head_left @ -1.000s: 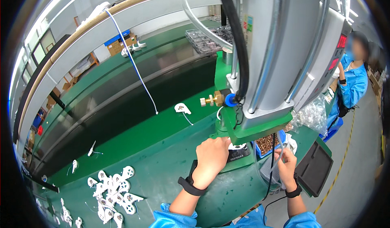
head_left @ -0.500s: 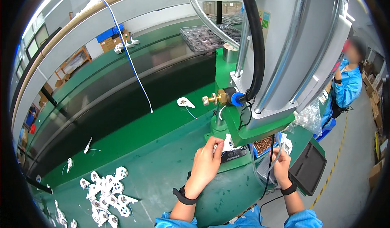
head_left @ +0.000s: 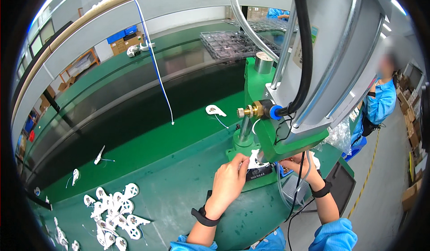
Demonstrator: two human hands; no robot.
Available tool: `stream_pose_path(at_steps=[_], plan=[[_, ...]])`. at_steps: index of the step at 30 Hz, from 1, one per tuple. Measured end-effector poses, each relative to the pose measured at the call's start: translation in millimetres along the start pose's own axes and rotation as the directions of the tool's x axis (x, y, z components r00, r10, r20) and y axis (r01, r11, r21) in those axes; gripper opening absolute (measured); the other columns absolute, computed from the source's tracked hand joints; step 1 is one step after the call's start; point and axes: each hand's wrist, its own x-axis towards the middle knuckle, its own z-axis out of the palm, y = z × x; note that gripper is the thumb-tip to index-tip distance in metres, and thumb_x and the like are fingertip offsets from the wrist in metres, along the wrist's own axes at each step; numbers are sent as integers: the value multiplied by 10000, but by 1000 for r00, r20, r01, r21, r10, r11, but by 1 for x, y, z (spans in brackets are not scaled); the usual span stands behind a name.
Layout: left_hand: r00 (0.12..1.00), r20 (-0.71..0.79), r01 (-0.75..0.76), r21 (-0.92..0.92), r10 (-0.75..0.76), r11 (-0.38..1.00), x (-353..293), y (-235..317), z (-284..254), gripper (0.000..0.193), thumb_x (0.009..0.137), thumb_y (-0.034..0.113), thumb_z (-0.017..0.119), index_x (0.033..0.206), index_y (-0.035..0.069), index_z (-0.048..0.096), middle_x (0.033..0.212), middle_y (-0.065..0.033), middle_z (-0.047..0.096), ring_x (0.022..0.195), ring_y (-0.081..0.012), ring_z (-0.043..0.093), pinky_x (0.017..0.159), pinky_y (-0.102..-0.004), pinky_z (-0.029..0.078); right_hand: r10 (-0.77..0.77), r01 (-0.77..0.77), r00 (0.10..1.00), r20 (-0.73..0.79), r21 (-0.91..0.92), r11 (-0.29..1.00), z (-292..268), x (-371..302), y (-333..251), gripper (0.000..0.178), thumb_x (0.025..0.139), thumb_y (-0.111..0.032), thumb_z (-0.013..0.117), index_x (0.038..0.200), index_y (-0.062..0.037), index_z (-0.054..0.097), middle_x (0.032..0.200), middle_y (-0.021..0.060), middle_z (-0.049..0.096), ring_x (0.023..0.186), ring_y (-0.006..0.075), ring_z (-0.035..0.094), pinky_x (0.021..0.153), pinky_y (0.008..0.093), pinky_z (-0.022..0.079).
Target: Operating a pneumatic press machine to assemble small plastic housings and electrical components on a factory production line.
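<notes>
My left hand (head_left: 229, 179) is closed, thumb and fingertips pinching the near-left end of a white plastic part (head_left: 258, 160). That part sits on a black block (head_left: 258, 172) at the base of a green bench press (head_left: 282, 147), under its head. My right hand (head_left: 301, 165) is to the right of the part, over a blue bin (head_left: 285, 172) that it mostly covers. Its fingers are bent together and point left; the press head and a clear hose partly hide the tips, so what they hold cannot be made out.
Many similar white parts (head_left: 117, 208) lie heaped at the left of the green table, and a single one (head_left: 216, 111) lies behind the press. Hoses and a black cable (head_left: 295, 197) hang beside my right arm. A black tray (head_left: 341, 181) and a co-worker (head_left: 380, 99) are at the right.
My right hand has moved left and away from me, over the blue bin and closer to the white part. My left hand stays at the part. The view has shifted slightly.
</notes>
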Motion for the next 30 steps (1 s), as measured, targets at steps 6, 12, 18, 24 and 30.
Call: stream_pose_path(at_steps=[6, 12, 18, 24, 30], plan=[[999, -31, -16, 43, 17, 999, -1, -1, 2, 118, 864, 122, 508, 848, 9, 537, 617, -177, 548, 555, -334, 545, 511, -378, 396, -50, 56, 996, 77, -72, 996, 26, 16, -9, 182, 761, -65, 682, 924, 6, 640, 779, 15, 620, 646, 59, 522, 553, 201, 407], [999, -26, -25, 54, 26, 998, -1, -3, 3, 132, 871, 132, 504, 865, 12, 559, 623, -172, 559, 555, -330, 553, 512, -385, 404, -150, 169, 985, 80, -345, 923, 26, 25, 11, 172, 769, -63, 675, 916, 14, 631, 787, 4, 615, 679, 60, 529, 574, 217, 439], [999, -30, -41, 77, 43, 996, 1, -4, 1, 126, 868, 134, 504, 862, 15, 544, 621, -170, 560, 560, -336, 555, 512, -388, 406, -56, 66, 997, 52, -222, 973, 26, 27, 6, 167, 769, -76, 679, 902, 14, 634, 745, 9, 615, 657, 66, 539, 554, 215, 437], [998, -31, -43, 94, 47, 995, 1, 1, 2, 117, 864, 125, 502, 843, 12, 523, 610, -176, 553, 564, -355, 548, 506, -403, 393, -55, 58, 997, 57, -46, 997, 33, 27, 0, 182, 761, -89, 697, 900, 11, 635, 716, 0, 610, 622, 62, 517, 519, 220, 418], [1000, -1, -29, 100, 29, 995, -2, -1, 0, 122, 871, 130, 494, 858, 9, 498, 627, -186, 562, 583, -364, 553, 520, -420, 395, -61, 67, 998, 32, -248, 966, -5, 7, 25, 200, 792, -83, 626, 962, 20, 607, 633, 41, 499, 536, 101, 422, 487, 258, 344]])
